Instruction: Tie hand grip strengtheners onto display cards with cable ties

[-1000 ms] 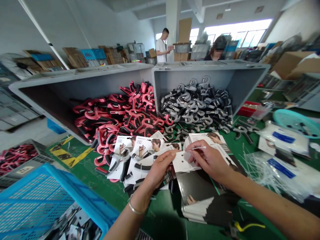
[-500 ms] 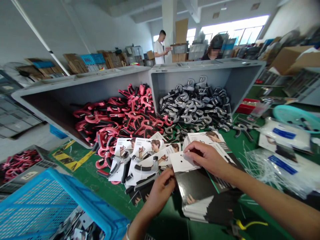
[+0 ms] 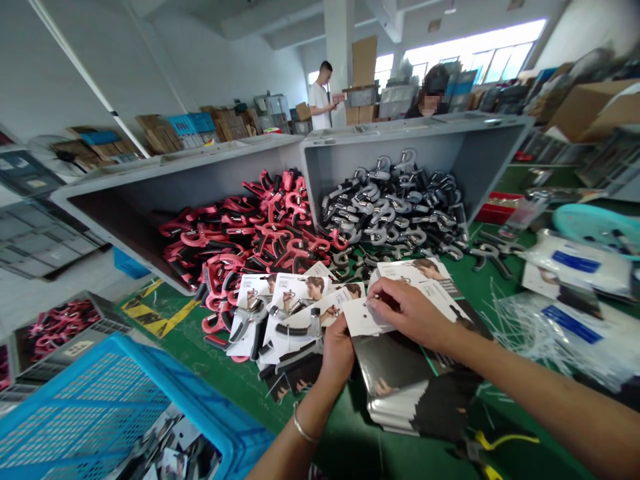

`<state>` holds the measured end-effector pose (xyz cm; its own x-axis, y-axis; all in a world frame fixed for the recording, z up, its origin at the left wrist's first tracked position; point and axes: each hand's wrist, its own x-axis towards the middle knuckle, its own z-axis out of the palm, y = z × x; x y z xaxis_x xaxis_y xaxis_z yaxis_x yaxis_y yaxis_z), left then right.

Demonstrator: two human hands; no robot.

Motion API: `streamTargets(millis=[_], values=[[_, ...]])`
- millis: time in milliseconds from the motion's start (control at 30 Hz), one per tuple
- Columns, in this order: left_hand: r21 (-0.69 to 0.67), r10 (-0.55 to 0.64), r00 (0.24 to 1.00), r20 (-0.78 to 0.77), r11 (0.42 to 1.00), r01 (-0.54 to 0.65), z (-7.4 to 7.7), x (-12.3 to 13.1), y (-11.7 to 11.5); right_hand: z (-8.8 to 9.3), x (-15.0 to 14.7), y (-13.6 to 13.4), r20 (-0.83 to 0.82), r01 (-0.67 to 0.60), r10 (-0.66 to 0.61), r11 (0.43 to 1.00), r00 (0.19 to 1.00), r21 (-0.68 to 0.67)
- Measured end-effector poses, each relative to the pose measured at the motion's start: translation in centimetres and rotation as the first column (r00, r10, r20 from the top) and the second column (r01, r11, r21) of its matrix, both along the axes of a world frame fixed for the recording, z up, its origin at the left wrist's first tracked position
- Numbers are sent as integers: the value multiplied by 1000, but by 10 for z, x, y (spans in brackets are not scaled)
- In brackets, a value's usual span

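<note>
- White backing card (image 3: 362, 321): held between both hands above a stack of printed cards (image 3: 393, 408); no hand grip shows on its visible side.
- Right hand (image 3: 407, 312): thumb and forefinger pinch the card near its punched holes; anything finer there is too small to tell.
- Left hand (image 3: 341, 352): against the card's left edge, fingertips hidden, so its hold cannot be told.
- Done, seemingly: several cards just left, bearing grey hand grips (image 3: 299, 331).
- Left, seemingly: the stack, plus many loose grey grips (image 3: 387, 210) and pink grips (image 3: 273, 243) spilling from tipped crates (image 3: 480, 167).
- Right side: white cable ties (image 3: 523, 343); yellow-handled cutters (image 3: 476, 451) nearer.
</note>
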<state>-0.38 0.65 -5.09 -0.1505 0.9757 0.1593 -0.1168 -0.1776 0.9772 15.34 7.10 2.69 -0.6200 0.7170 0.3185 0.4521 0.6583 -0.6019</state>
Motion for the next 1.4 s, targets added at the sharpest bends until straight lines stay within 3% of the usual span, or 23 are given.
streamTargets(millis=[267, 433, 500, 633, 767, 867, 1000, 1100, 1167, 1233, 1267, 1333, 1400], values=[[-58, 19, 989, 144, 998, -10, 4, -6, -1, 1, 2, -2, 29, -122, 122, 992, 992, 21], [-90, -94, 905, 414, 986, 143, 8, -14, -3, 2, 2, -4, 141, -148, 137, 987, 980, 66], [-124, -87, 893, 442, 980, 157, 14, -21, -4, 1, 2, -2, 145, -169, 155, 982, 977, 84], [-193, -1, 946, 324, 979, 67, 28, -35, 6, 2, 6, 2, 137, -232, 221, 970, 966, 71], [-263, -81, 948, 307, 951, 166, 34, -36, 16, 4, 10, 3, 164, -292, 279, 955, 946, 61], [-246, -63, 952, 300, 959, 141, 35, -32, 12, -1, 8, 3, 145, -276, 261, 957, 954, 92], [-131, -47, 999, 3, 990, 47, 40, -33, 12, -4, 4, 4, 50, -249, 246, 965, 968, 80], [-200, -198, 968, -151, 966, 167, 49, -38, 17, 9, 12, -2, -89, -226, 235, 969, 968, 101], [-290, -229, 968, -101, 938, 191, 54, -40, 17, 18, 29, -5, -217, -119, 151, 981, 964, 154], [-359, -126, 992, -2, 926, 117, 57, -39, 11, 19, 58, -2, -321, 141, -89, 980, 943, 141], [-375, -54, 998, 44, 925, 66, 58, -37, 6, 16, 77, 4, -324, 309, -264, 946, 908, 96], [-386, 47, 995, 86, 923, -10, 57, -31, -7, 1, 121, 24, -199, 622, -611, 783, 766, -10], [-421, 10, 999, 37, 907, 6, 53, -21, -22, -18, 168, 53, -69, 730, -731, 682, 679, -48]])
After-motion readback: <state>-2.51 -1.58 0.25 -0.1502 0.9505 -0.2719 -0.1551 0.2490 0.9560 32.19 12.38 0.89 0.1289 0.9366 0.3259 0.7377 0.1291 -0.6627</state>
